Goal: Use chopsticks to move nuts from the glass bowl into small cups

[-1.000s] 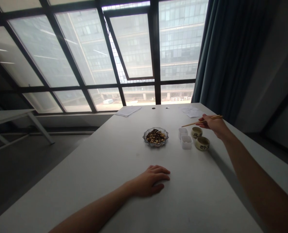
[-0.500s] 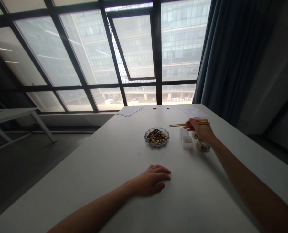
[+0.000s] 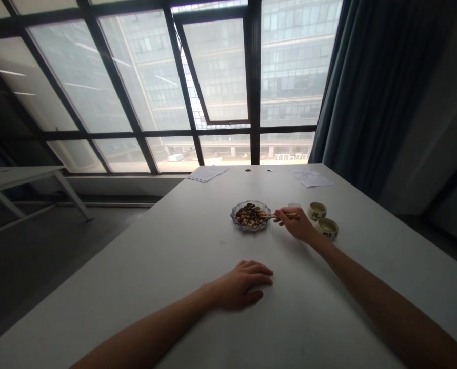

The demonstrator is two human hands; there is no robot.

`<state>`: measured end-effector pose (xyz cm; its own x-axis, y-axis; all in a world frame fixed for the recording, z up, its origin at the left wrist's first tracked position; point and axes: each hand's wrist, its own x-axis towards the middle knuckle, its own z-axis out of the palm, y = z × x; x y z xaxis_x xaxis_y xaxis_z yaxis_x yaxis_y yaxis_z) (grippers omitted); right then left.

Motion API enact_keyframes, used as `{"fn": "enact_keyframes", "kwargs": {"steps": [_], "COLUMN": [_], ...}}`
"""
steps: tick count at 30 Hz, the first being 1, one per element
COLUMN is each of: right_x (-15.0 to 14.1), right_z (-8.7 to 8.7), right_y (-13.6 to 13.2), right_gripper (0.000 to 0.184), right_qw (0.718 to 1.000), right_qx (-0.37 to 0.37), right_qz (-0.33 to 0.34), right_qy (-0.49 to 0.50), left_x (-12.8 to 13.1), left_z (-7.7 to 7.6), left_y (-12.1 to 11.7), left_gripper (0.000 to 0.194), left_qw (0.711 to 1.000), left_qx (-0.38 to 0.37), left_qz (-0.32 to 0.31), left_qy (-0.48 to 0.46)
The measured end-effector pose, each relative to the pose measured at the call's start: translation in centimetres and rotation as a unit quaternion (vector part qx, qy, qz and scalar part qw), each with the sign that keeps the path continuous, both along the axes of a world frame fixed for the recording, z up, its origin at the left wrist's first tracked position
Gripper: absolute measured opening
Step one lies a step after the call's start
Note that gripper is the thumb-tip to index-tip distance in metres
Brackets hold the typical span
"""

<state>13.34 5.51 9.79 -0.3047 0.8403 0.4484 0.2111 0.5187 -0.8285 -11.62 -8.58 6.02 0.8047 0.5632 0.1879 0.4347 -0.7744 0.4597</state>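
My right hand [image 3: 295, 224] holds a pair of wooden chopsticks [image 3: 280, 216], their tips reaching into a cut-glass dish [image 3: 250, 228] heaped with mixed nuts and dark pieces [image 3: 248, 214]. Just behind that hand, a small white plastic container [image 3: 294, 206] shows only in part, and a second one is hidden. Two small ceramic cups with dark characters [image 3: 317, 210] [image 3: 327, 228] stand to its right. My left hand [image 3: 243, 285] rests flat and empty on the white table [image 3: 182, 256], nearer to me than the dish.
Loose sheets of paper [image 3: 207, 173] [image 3: 312, 179] lie at the far end of the table. Tall windows stand behind it, a dark curtain [image 3: 351, 92] hangs at the right, and another white table [image 3: 16, 177] stands at the left.
My right hand has moved left and down from above the containers, bringing the chopsticks' tips into the glass dish. My left hand has stayed in place.
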Motion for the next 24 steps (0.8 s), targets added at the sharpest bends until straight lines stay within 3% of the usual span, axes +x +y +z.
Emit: {"fn": "enact_keyframes", "kwargs": {"steps": [8, 13, 18, 24], "right_x": [-0.7, -0.9, -0.3, 2.7], "right_z": [-1.7, -1.5, -0.1, 3.6], "right_y": [0.6, 0.8, 0.8, 1.2], "right_gripper": [0.055, 0.06, 0.046, 0.029], "right_qw": [0.995, 0.986, 0.969, 0.941], "right_qx": [-0.043, -0.065, -0.107, -0.135], "right_qz": [-0.042, -0.074, -0.102, -0.154], "right_qy": [0.08, 0.134, 0.2, 0.271], "left_x": [0.0, 0.0, 0.0, 0.0], "left_z": [0.0, 0.0, 0.0, 0.0], "left_y": [0.0, 0.0, 0.0, -0.1], "left_gripper": [0.038, 0.04, 0.039, 0.038], "left_qw": [1.0, 1.0, 1.0, 1.0], "left_qx": [-0.004, -0.006, -0.004, -0.003], "left_qz": [0.003, -0.001, 0.0, 0.003], "left_qy": [0.001, -0.002, 0.001, 0.007]}}
